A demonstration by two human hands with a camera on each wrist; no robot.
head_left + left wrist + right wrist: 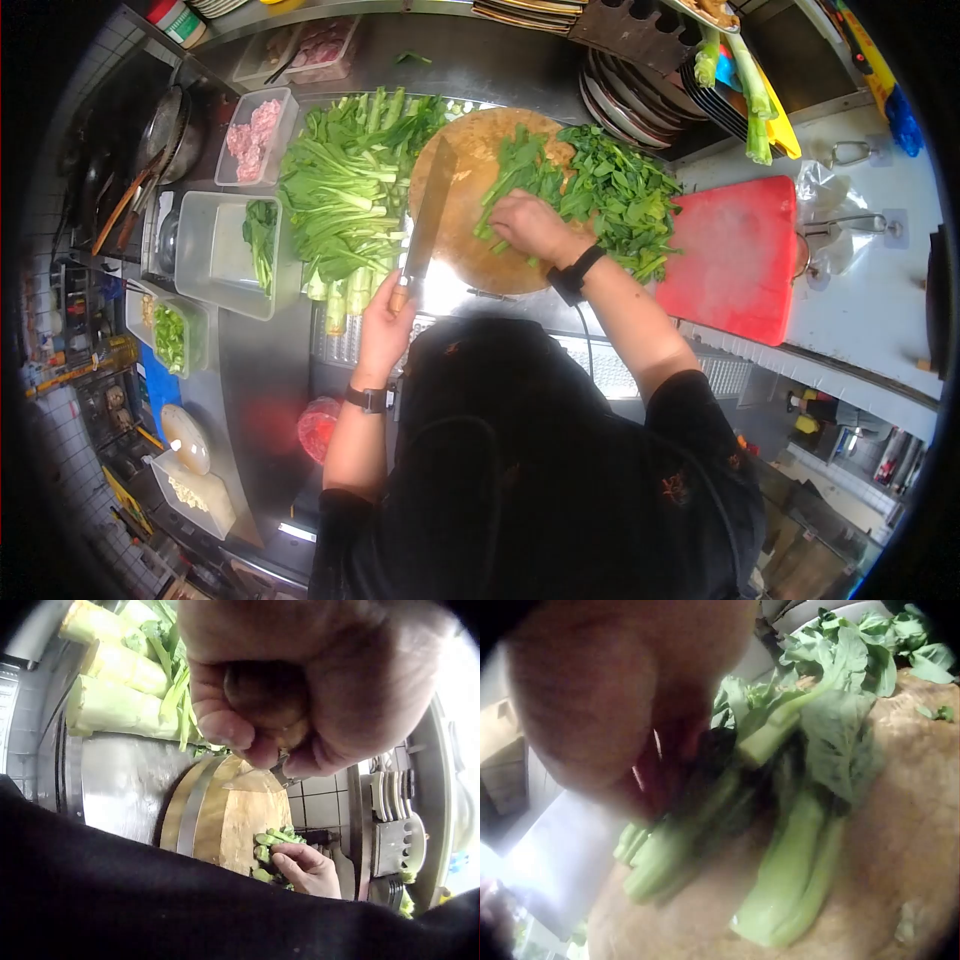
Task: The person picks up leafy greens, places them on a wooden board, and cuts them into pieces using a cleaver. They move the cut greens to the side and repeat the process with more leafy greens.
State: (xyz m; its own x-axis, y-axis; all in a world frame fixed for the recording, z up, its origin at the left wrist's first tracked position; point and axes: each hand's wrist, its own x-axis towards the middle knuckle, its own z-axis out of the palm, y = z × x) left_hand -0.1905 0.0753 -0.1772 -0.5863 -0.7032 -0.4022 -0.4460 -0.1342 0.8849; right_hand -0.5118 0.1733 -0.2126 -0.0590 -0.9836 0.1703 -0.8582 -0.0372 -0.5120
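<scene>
My left hand (384, 328) grips the wooden handle of a long-bladed kitchen knife (432, 210), held over the left side of a round wooden chopping block (470, 250). The blade points away from me. On the block, my right hand (528, 222) has its fingers curled over leafy green stalks (517, 165); thick pale stem ends (660, 874) stick out beneath them in the right wrist view. Another stalk (787, 877) lies beside that hand on the wood. A heap of cut leaves (625, 200) covers the block's right side.
Left of the block lies a large pile of whole greens (345, 190). Plastic tubs hold minced meat (255, 140), a few leaves (260, 245) and chopped green pieces (170, 338). A red cutting board (730, 260) is at right, below stacked plates (625, 100).
</scene>
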